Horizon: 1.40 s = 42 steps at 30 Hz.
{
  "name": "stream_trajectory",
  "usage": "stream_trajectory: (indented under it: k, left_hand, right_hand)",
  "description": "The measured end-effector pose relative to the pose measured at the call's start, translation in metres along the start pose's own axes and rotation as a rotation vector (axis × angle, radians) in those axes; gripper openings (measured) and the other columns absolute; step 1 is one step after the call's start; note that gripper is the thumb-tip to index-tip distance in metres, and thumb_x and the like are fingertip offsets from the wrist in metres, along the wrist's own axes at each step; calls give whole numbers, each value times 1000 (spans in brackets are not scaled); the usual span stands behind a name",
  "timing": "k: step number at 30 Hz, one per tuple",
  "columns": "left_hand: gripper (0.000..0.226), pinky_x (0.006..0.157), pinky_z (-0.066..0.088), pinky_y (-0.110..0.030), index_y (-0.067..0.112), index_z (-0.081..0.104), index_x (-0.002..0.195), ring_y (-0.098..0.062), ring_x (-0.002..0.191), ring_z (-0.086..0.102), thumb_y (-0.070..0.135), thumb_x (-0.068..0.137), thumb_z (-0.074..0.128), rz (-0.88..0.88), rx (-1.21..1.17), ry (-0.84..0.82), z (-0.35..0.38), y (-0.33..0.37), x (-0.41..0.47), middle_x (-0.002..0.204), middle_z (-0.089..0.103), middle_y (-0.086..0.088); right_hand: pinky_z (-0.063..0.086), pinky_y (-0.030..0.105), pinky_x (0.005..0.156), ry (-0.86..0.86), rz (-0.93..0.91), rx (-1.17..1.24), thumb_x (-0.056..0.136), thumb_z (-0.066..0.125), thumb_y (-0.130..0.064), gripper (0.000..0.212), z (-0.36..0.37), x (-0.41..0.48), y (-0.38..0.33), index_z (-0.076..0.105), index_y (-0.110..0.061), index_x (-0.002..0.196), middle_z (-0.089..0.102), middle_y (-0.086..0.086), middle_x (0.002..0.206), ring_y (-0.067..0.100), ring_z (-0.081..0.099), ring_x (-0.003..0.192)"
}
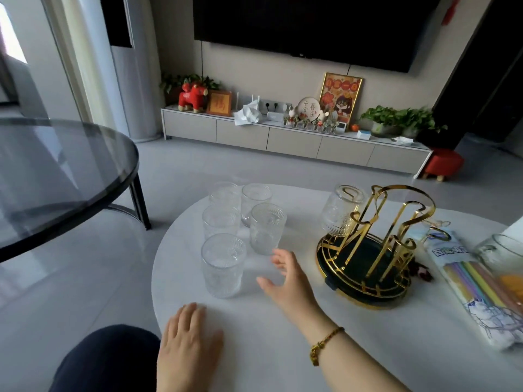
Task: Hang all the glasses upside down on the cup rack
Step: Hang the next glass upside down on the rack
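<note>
Straw pack (464, 275) txt blurred; right hand (288, 278) spread, empty.

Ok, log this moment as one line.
hung: one clear ribbed glass on gold wire cup rack | upright on white table: five | right hand open, reaching | left hand flat

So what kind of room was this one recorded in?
Most likely a home living room: a large wall-mounted television, a low media cabinet with ornaments and houseplants, and a round white coffee table in front of it.
</note>
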<state>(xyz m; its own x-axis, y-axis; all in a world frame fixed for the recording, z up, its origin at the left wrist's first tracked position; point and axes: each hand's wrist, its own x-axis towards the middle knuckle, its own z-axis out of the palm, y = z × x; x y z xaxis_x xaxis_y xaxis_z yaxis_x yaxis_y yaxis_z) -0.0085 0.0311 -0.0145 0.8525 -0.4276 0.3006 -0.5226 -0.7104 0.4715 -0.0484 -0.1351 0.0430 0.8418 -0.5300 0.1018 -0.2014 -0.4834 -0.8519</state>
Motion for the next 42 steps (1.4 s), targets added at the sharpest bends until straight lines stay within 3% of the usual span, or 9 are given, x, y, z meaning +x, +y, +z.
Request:
stream_trajectory:
  k: [3,8,13,17,22,30,33,37,42]
  left_hand:
    - [73,95,28,-38,-8,65,94,-46,99,62,48,59,33,-152,-20,-67,0,-8,0,101,69,-26]
    - [65,107,-8,-9,-2,67,91,-42,92,66,45,60,36,-129,8,-135,2,-12,4,98,72,-20]
    - [64,107,-10,-9,1,68,91,-29,107,51,47,59,37,-92,-8,-145,4,-15,7,100,72,-19]
    - [64,107,-10,-8,2,68,93,-25,108,43,47,60,37,-100,-41,-207,4,-16,8,102,71,-20]
    - [64,106,-11,-8,1,68,93,-44,94,65,46,60,36,-100,12,-172,0,-13,7,102,71,-21]
    - [60,86,47,-58,4,68,93,-41,97,64,45,61,37,-31,72,-248,-3,-4,11,103,70,-20]
    - [52,110,26,-39,17,48,124,-26,130,38,42,80,54,1,39,-291,2,15,21,141,42,-8]
    - [48,108,28,-35,14,48,124,-23,130,39,34,82,57,139,-93,-296,20,40,30,142,41,-8]
    - [42,72,44,-18,20,72,77,-7,77,71,42,67,38,349,39,-343,20,66,40,85,75,5]
  right_hand:
    - [26,20,100,-51,98,66,69,71,-20,76,37,-1,13,26,-14,131,37,8,138,13,35,123]
    - [21,36,110,-61,55,-170,61,75,-37,98,72,19,14,17,-12,136,37,7,141,20,33,129]
    - [5,35,111,-23,80,-249,59,72,-45,93,90,26,15,22,-12,130,39,2,138,12,29,129]
    - [24,35,107,36,65,-230,56,75,-39,79,88,28,14,36,-10,119,52,5,124,21,40,117]
    - [33,-1,76,46,42,84,54,77,-19,69,75,15,9,39,-20,112,49,-6,104,11,49,98]
    - [25,-8,79,-10,-132,27,57,77,-13,75,-23,-10,-10,33,-41,111,42,-11,114,-17,37,102]
    - [23,-11,74,-18,-155,-116,55,78,-23,74,-72,-14,-24,33,-43,110,41,-21,109,-25,31,97]
    - [34,-7,67,26,-144,-182,51,80,-30,65,-129,-17,-46,33,-54,89,39,-34,99,-17,46,85]
    - [35,22,88,114,-154,-243,48,76,-43,62,-196,-11,-71,35,-53,92,44,-21,105,6,44,107]
